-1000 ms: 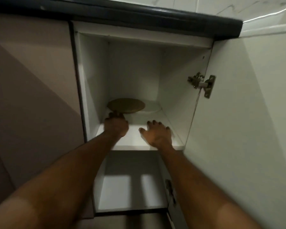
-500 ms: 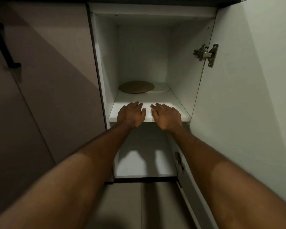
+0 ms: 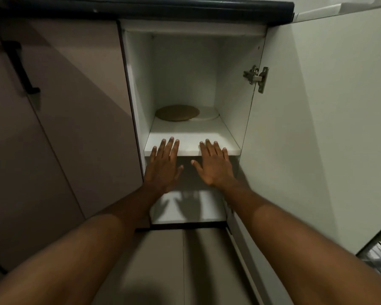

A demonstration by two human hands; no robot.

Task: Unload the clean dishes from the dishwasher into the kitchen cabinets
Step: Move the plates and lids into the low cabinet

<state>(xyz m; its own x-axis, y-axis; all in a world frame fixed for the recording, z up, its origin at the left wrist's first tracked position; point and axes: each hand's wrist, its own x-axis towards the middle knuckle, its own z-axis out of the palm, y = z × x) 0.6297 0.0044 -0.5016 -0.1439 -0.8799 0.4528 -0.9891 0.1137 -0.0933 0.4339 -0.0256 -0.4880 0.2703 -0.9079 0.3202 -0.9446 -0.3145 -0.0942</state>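
Both bare forearms reach forward from the bottom of the view, and both hands have drawn back since half a second ago: then they lay flat on the front of the shelf, and now they hang in front of the cabinet with only the fingertips over its front edge. The left hand is spread flat, palm down, holding nothing; the right hand is the same, fingers wide, thumb pointing inward, empty. A clear gap lies between the two thumbs. The hands' shadows fall on the cabinet floor below, which is bare. The shelf is open from its front edge back to the dishes. At the rear of the shelf lies a brown plate, flat, toward the left wall; it overlaps a white plate just beside it on the right, near the back corner. Neither has shifted since the earlier pictures. The door stands swung open on the right, its hinge at the upper edge of the right wall. A closed door with a dark handle bounds the left, and the dark counter edge runs above.
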